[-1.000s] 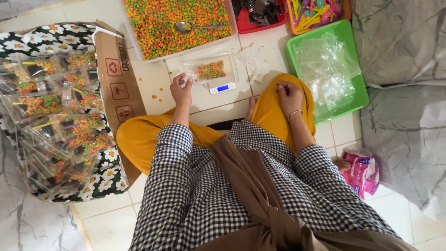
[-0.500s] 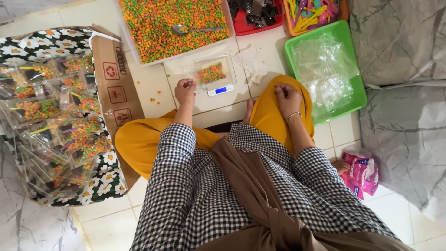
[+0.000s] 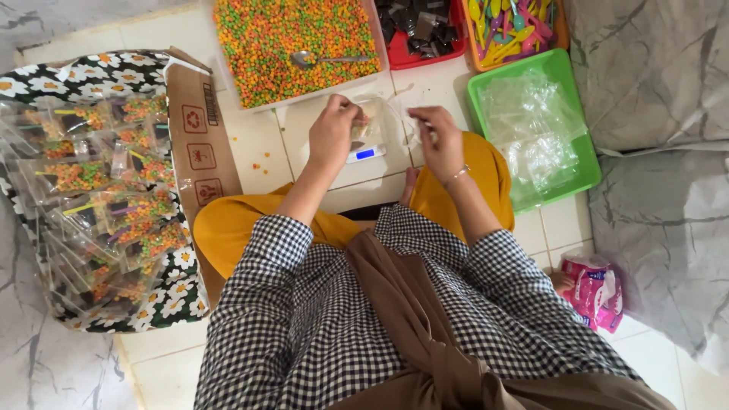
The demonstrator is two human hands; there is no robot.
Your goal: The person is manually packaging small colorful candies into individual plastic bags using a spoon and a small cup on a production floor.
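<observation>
Flanking the white scale point(image 3: 363, 149), both hands: left hand point(image 3: 332, 134), right hand point(image 3: 439, 140).

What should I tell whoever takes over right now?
Left hand grips a small clear tub over the scale. Right hand pinches a thin plastic bag beside it. A spoon lies in the tray of coloured bits. Done: filled packs heaped on the left. Left: empty bags in the green tray.
</observation>
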